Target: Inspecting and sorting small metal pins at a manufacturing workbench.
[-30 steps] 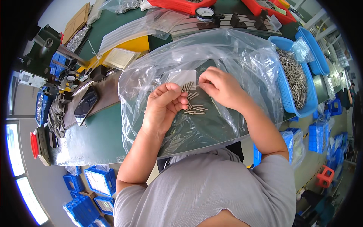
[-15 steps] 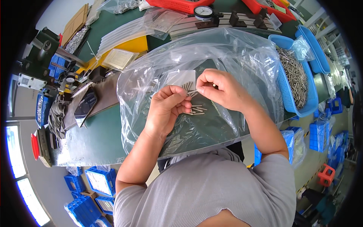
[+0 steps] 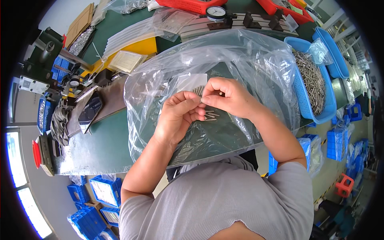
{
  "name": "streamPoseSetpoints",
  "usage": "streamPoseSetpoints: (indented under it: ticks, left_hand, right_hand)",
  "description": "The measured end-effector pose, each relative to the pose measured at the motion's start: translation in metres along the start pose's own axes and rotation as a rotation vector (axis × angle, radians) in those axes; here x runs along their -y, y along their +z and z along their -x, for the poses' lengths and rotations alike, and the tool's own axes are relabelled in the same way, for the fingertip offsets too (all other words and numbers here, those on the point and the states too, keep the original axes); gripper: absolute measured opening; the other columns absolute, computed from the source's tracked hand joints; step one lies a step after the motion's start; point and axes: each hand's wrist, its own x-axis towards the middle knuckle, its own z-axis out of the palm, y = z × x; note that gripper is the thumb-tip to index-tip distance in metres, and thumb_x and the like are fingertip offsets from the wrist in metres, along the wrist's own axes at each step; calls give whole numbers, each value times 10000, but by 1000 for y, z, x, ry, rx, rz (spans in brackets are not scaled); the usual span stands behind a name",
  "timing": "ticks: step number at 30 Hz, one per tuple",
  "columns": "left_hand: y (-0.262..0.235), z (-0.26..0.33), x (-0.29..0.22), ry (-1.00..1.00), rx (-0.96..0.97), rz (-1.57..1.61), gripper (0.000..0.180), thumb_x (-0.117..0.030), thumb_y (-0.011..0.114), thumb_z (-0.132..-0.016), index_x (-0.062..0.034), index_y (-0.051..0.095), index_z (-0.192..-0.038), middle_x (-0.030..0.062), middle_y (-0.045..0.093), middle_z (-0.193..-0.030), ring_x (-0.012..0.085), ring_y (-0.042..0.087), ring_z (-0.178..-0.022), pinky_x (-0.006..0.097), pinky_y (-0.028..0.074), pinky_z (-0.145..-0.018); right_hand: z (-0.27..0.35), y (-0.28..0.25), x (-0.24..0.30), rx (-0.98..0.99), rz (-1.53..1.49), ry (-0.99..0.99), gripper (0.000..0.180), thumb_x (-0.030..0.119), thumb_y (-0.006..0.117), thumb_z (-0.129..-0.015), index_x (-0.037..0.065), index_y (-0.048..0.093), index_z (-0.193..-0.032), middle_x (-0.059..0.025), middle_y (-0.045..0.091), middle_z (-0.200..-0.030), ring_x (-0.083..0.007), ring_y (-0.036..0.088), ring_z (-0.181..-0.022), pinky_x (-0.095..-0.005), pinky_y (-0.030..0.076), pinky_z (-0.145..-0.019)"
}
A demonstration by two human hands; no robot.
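My left hand (image 3: 178, 114) is closed, thumb and forefinger pinching what looks like a small metal pin, mostly hidden by the fingers. My right hand (image 3: 230, 98) meets it fingertip to fingertip; a brassy pin end (image 3: 221, 93) shows within its curled fingers. Behind the hands lies a row of slim metal pins (image 3: 197, 90), partly covered by my fingers. A few more loose pins (image 3: 211, 116) rest just right of my left fingertips. All of these lie over a large clear plastic bag (image 3: 160, 86) spread on the green table (image 3: 108, 146).
To the right stands a blue basket (image 3: 297, 86) full of metal pins, with another blue basket (image 3: 338, 60) behind it. A dial gauge (image 3: 216, 13) on a metal rail and red trays (image 3: 184, 5) are at the back. A dark phone-like slab (image 3: 91, 112) lies at left.
My right hand has moved left and slightly down, so its fingertips now touch those of my left hand. The left hand has barely shifted.
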Motion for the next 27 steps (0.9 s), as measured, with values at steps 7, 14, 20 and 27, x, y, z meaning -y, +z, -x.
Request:
streamPoseSetpoints:
  ticks: [7, 14, 20, 27]
  left_hand:
    - [3, 1, -3, -11, -29, 3, 73, -52, 542, -875, 9, 580, -883, 107, 642, -786, 170, 639, -677, 293, 545, -631]
    - [2, 0, 1, 22, -7, 27, 54, -40, 544, -872, -1, 575, -892, 121, 642, -831, 177, 637, -708, 292, 542, -661]
    - [-1, 0, -2, 67, -37, 52, 42, -42, 547, -868, -12, 572, -880, 123, 639, -825, 181, 627, -685, 297, 535, -657]
    - [-5, 1, -5, 102, -74, 77, 47, -57, 541, -875, -21, 571, -882, 124, 639, -816, 187, 623, -671, 297, 530, -653]
  right_hand:
    - [-1, 4, -4, -40, -111, 25, 77, 87, 576, -886, 10, 576, -891, 1, 588, -799, -55, 530, -737, -217, 440, -675]
    - [-2, 6, -16, -97, -127, -43, 114, 121, 561, -897, 9, 569, -914, 18, 554, -769, -48, 510, -705, -206, 428, -649]
    - [-4, -20, -5, -167, -803, 162, 126, 165, 519, -889, 43, 551, -883, -4, 516, -744, -86, 458, -619, -226, 363, -543]
    - [-4, -25, -14, -50, -618, 314, 111, 113, 565, -857, 25, 585, -922, 34, 508, -715, -68, 484, -608, -220, 386, -539]
